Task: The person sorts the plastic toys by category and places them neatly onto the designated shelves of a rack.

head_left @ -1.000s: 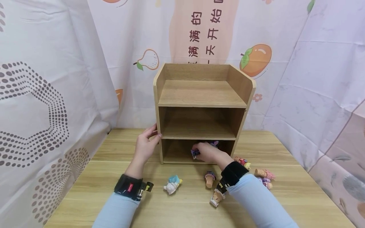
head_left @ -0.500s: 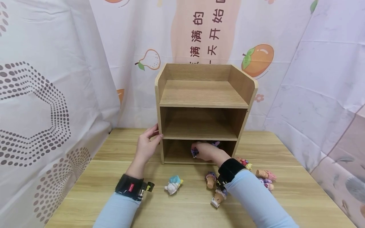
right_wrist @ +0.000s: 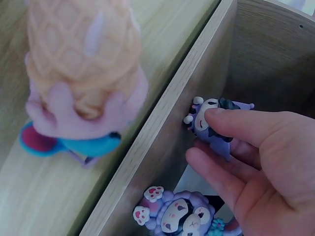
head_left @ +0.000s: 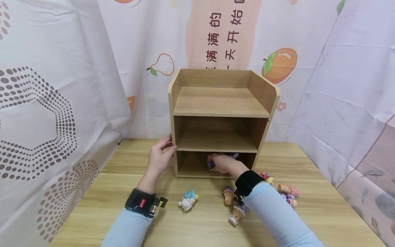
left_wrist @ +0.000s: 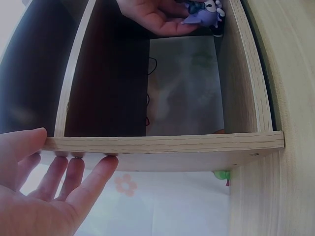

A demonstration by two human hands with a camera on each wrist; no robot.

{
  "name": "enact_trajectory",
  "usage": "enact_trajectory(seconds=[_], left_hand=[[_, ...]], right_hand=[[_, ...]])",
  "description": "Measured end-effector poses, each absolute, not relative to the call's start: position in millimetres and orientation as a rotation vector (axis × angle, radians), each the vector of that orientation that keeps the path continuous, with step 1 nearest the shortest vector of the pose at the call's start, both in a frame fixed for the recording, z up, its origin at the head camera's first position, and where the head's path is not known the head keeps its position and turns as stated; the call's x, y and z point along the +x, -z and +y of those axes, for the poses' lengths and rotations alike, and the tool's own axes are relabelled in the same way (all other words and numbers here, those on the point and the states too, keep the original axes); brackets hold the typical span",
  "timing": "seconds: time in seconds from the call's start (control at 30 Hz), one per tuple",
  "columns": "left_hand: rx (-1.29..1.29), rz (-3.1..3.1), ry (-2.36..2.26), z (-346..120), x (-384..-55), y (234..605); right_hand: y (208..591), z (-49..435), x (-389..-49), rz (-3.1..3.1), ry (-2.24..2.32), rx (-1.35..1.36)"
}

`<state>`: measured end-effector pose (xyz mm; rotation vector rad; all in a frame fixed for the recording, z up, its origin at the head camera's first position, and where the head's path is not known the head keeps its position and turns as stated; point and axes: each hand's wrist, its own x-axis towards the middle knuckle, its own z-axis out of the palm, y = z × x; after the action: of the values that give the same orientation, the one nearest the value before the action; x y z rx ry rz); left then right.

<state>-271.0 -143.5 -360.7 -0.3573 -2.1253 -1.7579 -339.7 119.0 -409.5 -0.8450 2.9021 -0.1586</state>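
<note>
My right hand (head_left: 226, 163) reaches into the bottom compartment of the wooden shelf (head_left: 217, 150). Between its thumb and fingers it pinches a small purple and black toy figurine (right_wrist: 206, 118), whose white feet face the compartment's bottom board. A second purple figurine (right_wrist: 184, 214), with paw-print feet, lies just beside it in the same compartment; in the head view the hand hides most of it. Over on the shelf's left side, my left hand (head_left: 158, 159) rests with its thumb at the front edge and its straight fingertips (left_wrist: 109, 162) against the outer face of the side panel.
Before the shelf on the table (head_left: 123, 192) lie a white and blue figurine (head_left: 188, 200) and two cone-shaped figurines, one a purple-topped cone (head_left: 228, 195). Several more, including a pink one (head_left: 288, 189), lie right of the shelf, near my right forearm. Printed curtains hang behind.
My right wrist has shifted slightly left and inward, while its hand stays in the bottom compartment with the figurine. The left hand keeps its place on the side panel.
</note>
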Motion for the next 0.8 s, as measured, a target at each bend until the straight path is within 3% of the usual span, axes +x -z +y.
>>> enact_trajectory(seconds=[0.8], left_hand=[[-0.356,-2.122,1.759,-142.5,-269.1,360.2]], right_hand=[[407.8,117.4,-337.4,2.909,0.171,-0.833]])
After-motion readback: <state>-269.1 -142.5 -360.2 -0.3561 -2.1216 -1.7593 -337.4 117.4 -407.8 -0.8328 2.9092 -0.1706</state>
